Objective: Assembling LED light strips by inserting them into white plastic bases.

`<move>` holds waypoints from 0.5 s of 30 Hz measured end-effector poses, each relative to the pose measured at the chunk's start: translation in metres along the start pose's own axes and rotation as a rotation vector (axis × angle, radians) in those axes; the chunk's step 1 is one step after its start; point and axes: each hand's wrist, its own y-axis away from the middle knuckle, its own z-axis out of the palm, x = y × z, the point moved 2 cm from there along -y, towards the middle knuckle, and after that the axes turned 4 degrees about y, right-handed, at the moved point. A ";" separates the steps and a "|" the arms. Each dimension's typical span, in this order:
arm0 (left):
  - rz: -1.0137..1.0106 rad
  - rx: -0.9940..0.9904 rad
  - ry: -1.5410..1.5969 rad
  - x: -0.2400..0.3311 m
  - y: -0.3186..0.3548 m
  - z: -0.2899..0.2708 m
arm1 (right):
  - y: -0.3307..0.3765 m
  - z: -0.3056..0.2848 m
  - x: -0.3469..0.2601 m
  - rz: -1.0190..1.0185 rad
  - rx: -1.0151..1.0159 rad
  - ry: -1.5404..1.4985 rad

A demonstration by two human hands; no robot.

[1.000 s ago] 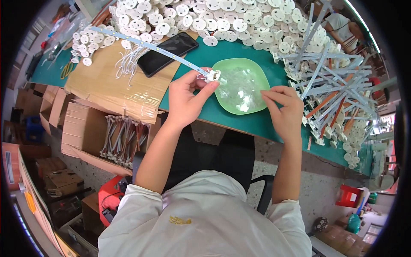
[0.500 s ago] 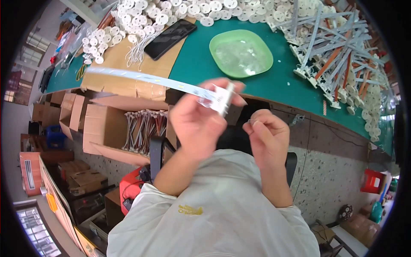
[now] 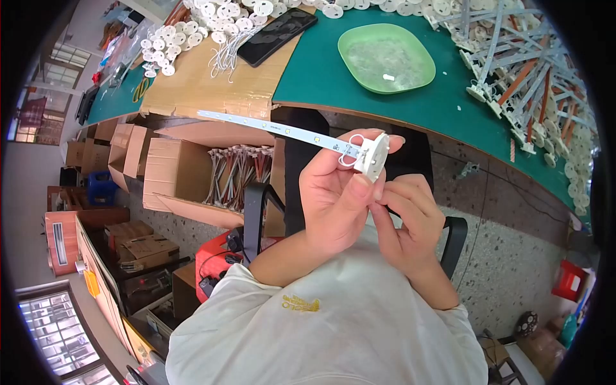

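Observation:
My left hand (image 3: pixel 335 204) grips a white round end cap (image 3: pixel 374 158) between thumb and fingers. From the cap a narrow LED strip (image 3: pixel 282 130) reaches out to the left over the table's front edge. Thin white wires (image 3: pixel 350 151) loop between strip and cap. My right hand (image 3: pixel 414 221) is just below and to the right of the cap, fingertips pinched together against my left fingers. Whatever is in that pinch is hidden.
On the green table (image 3: pixel 308 80) stand a green bowl (image 3: pixel 427 69) of small clear pieces and a black phone (image 3: pixel 277 37). White round caps (image 3: pixel 173 45) lie heaped behind; assembled strips (image 3: pixel 539 77) pile up at right. An open carton (image 3: pixel 167 173) of strips sits below left.
My right hand has come from apart on the right to meet the left hand at the cap. The left hand has turned the cap and steadied. The whole view has shifted slightly.

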 end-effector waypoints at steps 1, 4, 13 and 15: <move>-0.008 -0.023 0.012 -0.001 -0.001 -0.001 | -0.001 -0.001 0.001 -0.017 -0.007 0.012; -0.006 -0.052 -0.011 -0.003 -0.003 -0.005 | -0.005 -0.010 0.001 -0.014 0.003 0.001; -0.259 -0.034 -0.129 -0.011 0.005 -0.033 | -0.018 -0.024 0.005 0.038 0.108 0.024; -0.275 -0.041 -0.131 -0.014 0.007 -0.036 | -0.019 -0.023 0.007 -0.003 0.075 0.004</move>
